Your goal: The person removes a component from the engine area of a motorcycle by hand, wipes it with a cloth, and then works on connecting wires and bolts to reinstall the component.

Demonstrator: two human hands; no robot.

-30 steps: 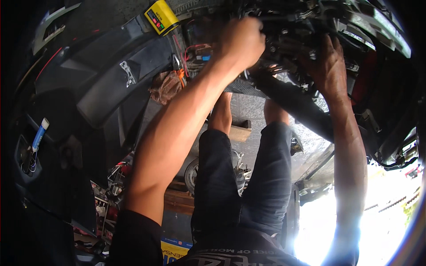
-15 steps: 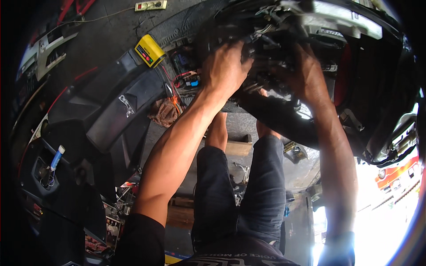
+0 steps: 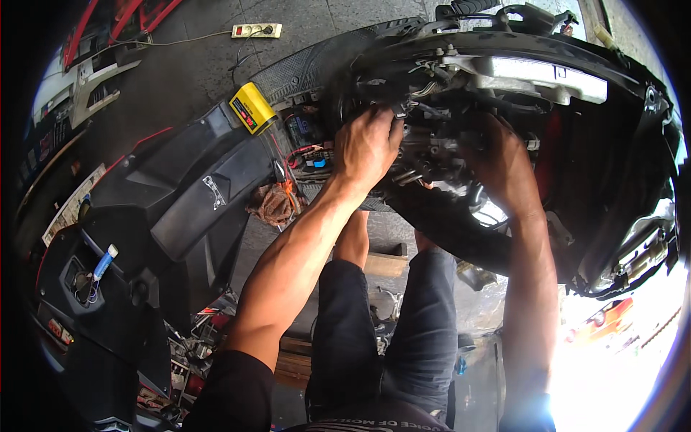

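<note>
A scooter lies opened up in front of me, its dark engine parts (image 3: 432,144) and loose wires exposed. My left hand (image 3: 368,147) reaches in from the left, its fingers bent and closed at a small black part (image 3: 400,111) beside a wire bundle. What the part is, I cannot make out. To the right, my right hand (image 3: 507,162) reaches into the engine bay below a silvery metal piece (image 3: 529,75). Its fingertips are lost in shadow among the parts. Left of my left hand sit a dark battery (image 3: 304,128) and a blue connector (image 3: 315,163).
A yellow box (image 3: 253,109) with a lit red display rests at the footboard, red wires running near it. Close by lies a brown rag (image 3: 272,205). Black body panels (image 3: 209,201) fill the left side. A power strip (image 3: 257,31) and cord lie on the floor.
The whole view has shifted, so the scooter and both hands appear lower. Both hands stay at the engine parts; the left is still at the same spot near the wires.
</note>
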